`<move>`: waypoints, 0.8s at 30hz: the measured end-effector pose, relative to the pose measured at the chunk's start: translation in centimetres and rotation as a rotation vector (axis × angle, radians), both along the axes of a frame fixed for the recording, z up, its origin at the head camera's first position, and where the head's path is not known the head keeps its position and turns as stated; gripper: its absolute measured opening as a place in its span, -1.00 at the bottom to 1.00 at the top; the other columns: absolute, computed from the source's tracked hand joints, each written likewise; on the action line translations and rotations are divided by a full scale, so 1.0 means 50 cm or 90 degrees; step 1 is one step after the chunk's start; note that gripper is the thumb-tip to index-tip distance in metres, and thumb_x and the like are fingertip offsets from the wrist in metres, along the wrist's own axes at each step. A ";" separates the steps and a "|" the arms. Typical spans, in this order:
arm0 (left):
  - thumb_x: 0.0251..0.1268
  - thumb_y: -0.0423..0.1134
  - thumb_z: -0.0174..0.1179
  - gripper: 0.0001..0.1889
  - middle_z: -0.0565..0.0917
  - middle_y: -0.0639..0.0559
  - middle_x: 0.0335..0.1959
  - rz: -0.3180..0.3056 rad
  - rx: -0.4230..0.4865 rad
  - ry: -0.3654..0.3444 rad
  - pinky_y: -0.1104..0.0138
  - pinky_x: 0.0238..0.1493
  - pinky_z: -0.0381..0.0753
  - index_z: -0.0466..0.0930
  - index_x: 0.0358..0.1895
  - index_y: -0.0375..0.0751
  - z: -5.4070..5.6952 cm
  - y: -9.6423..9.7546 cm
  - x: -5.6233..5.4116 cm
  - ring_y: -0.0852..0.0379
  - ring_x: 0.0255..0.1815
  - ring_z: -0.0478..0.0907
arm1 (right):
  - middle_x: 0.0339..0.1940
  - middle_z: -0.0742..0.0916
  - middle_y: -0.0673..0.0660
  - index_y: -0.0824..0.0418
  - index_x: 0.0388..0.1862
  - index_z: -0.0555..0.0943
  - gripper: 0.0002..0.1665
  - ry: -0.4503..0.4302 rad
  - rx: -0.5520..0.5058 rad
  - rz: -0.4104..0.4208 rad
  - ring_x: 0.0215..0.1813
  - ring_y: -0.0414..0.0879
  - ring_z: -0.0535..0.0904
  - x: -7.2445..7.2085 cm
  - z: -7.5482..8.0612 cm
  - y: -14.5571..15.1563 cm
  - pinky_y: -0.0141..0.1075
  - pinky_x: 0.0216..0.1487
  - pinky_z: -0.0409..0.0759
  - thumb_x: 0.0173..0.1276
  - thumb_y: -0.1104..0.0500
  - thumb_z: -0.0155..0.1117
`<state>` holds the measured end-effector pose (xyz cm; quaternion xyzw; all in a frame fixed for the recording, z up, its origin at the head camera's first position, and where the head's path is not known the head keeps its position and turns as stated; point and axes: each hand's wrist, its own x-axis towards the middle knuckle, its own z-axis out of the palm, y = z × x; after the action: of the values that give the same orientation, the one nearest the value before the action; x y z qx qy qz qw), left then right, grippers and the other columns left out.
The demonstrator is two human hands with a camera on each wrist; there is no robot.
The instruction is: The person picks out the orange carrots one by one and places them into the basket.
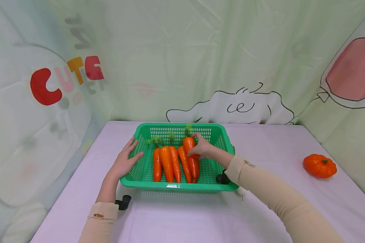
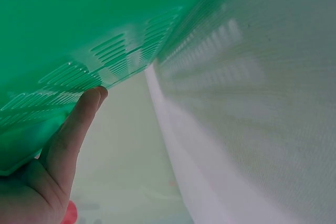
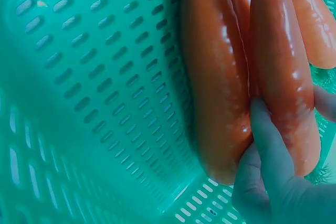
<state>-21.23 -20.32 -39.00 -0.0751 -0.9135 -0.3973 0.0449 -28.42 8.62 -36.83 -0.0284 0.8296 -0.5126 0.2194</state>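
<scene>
A green plastic basket [image 1: 170, 185] with slotted walls stands on the table, holding several orange carrots [image 1: 166, 163] side by side, some with feathery green tops. My right hand [image 1: 201, 147] reaches in from the right and pinches one carrot [image 1: 189, 144] near its thick end, between thumb and fingers. In the right wrist view, that carrot [image 3: 281, 56] lies against another carrot [image 3: 218, 93]. My left hand [image 1: 125, 161] holds the basket's left rim, thumb on the inner side. A finger [image 2: 79, 124] touches the outer wall in the left wrist view.
An orange pumpkin [image 1: 319, 166] sits at the table's right side. Just right of the basket, a white thing with a thin tail [image 1: 241, 191] is mostly hidden by my right sleeve. A pale curtain [image 1: 176, 57] hangs behind the table [image 1: 176, 219].
</scene>
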 end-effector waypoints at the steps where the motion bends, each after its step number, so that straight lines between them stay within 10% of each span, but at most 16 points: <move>1: 0.34 -0.12 0.04 -0.35 -0.10 -0.09 0.47 0.000 0.000 0.000 -0.16 0.26 0.00 0.05 0.40 -0.31 0.000 0.000 0.000 -0.18 0.43 -0.16 | 0.11 0.36 0.40 0.15 0.25 0.10 -0.14 -0.001 0.003 -0.001 -0.04 0.25 0.48 0.001 0.001 0.000 0.07 -0.21 0.58 0.04 0.46 0.32; 24: 0.36 -0.06 0.00 -0.34 -0.10 -0.11 0.46 -0.003 -0.002 -0.003 -0.18 0.26 -0.02 0.02 0.41 -0.30 0.003 -0.013 0.005 -0.19 0.43 -0.17 | -0.17 0.50 0.28 0.17 0.30 0.11 -0.23 -0.011 -0.007 0.000 -0.24 0.11 0.44 0.008 0.042 0.018 0.03 -0.10 0.53 0.18 0.36 0.25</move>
<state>-20.96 -20.95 -38.83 -0.0762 -0.9140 -0.3963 0.0420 -28.00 9.52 -34.73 -0.0249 0.8247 -0.5177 0.2264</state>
